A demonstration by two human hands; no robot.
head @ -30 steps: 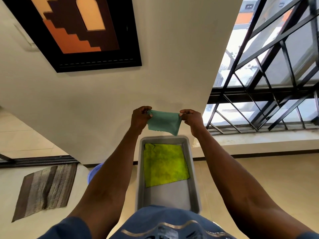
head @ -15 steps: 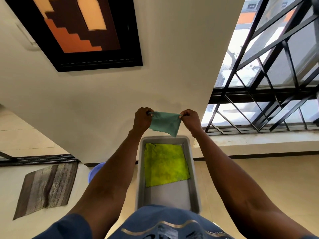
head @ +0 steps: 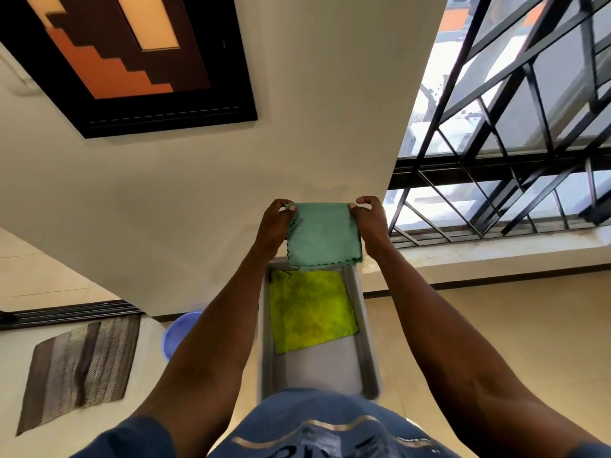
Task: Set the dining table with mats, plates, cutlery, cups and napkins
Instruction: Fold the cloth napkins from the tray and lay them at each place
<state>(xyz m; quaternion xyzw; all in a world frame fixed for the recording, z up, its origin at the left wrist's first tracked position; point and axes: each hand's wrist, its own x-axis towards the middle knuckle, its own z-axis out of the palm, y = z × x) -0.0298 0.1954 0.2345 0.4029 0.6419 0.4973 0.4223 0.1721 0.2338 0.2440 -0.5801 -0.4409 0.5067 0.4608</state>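
A teal-green napkin [head: 322, 238] hangs spread flat in the air in front of the wall. My left hand [head: 274, 223] pinches its top left corner and my right hand [head: 370, 219] pinches its top right corner. Its scalloped lower edge overlaps the far end of a grey tray [head: 367, 328] that lies below, close to my body. Inside the tray lies a yellow-green napkin [head: 310, 312], filling its far half. The near half of the tray floor is bare.
A cream wall [head: 198, 209] with a dark-framed orange picture [head: 129, 61] stands ahead. A barred window [head: 502, 143] is on the right. On the floor at left lie a striped brown mat [head: 79, 368] and a blue bowl [head: 178, 332].
The teal napkin, earlier stretched as a narrow drooping strip between my hands, now hangs open as a flat square facing me. Both hands stay on its top corners.
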